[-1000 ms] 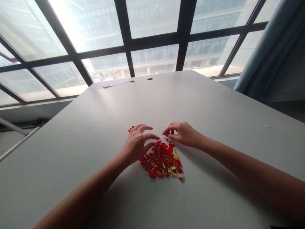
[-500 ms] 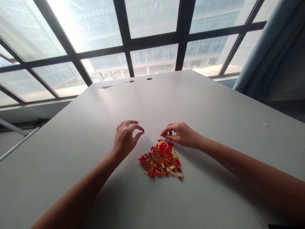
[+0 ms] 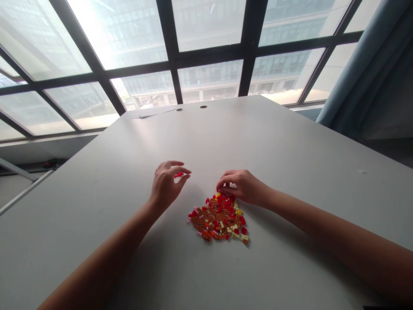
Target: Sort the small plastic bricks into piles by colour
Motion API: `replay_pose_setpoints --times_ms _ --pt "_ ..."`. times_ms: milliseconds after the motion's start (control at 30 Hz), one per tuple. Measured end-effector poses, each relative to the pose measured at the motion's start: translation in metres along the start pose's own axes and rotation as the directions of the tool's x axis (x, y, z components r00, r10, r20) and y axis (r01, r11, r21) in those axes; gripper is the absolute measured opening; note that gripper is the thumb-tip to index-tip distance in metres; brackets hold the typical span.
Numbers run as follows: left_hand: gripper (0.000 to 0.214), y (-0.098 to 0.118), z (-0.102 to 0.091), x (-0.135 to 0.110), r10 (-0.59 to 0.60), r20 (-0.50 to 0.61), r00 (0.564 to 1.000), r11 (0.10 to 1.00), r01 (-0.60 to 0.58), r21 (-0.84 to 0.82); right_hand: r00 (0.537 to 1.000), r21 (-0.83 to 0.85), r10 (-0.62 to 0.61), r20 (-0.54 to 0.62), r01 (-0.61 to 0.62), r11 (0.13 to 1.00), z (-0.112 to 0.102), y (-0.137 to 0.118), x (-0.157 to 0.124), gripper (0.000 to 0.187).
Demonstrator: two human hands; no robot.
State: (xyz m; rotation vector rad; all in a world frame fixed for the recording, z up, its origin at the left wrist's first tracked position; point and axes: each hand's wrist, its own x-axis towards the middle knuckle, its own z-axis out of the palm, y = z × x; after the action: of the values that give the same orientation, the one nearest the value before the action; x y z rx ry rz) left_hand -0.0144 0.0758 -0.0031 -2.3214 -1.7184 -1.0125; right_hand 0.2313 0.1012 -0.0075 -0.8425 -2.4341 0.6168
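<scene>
Grey tabletop [image 3: 290, 150] filled my feed, running out toward dark-framed windows [image 3: 209, 43], with a blue curtain [image 3: 351, 73] at the right. Two round holes [image 3: 203, 106] and a pale sheet [image 3: 148, 113] showed at the far edge.

Near the middle of the tabletop lay a loose pile [image 3: 217, 219] of small bricks in red, orange, brown and cream. I read the right hand [image 3: 243, 187] at the pile's upper edge, its fingers [image 3: 223, 183] curled down over the top bricks. I could not tell whether they were pinching one.

The left hand [image 3: 166, 183] hung near the pile, up and to its left, fingers curved and held apart from the thumb. Under that gap lay a small cluster of red bricks [image 3: 178, 175], apart from the pile. I could confirm no grip on it.
</scene>
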Motion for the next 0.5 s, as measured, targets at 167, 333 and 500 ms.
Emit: replay_pose_setpoints --times_ms 167,333,500 --pt "0.004 0.027 -0.001 -0.006 0.075 0.063 0.995 0.994 -0.069 -0.081 0.998 0.017 0.05 -0.039 -0.049 0.999 0.001 -0.005 0.0 0.01" --pt "0.005 0.038 0.001 -0.014 0.041 0.126 0.991 0.996 -0.032 -0.079 0.994 0.032 0.059 -0.089 -0.057 0.998 0.003 -0.011 0.001 0.011" --pt "0.005 0.043 0.002 -0.018 0.013 0.146 0.989 0.998 -0.005 -0.057 0.989 0.065 0.101 -0.11 -0.095 0.993 0.004 -0.019 0.003 0.006"
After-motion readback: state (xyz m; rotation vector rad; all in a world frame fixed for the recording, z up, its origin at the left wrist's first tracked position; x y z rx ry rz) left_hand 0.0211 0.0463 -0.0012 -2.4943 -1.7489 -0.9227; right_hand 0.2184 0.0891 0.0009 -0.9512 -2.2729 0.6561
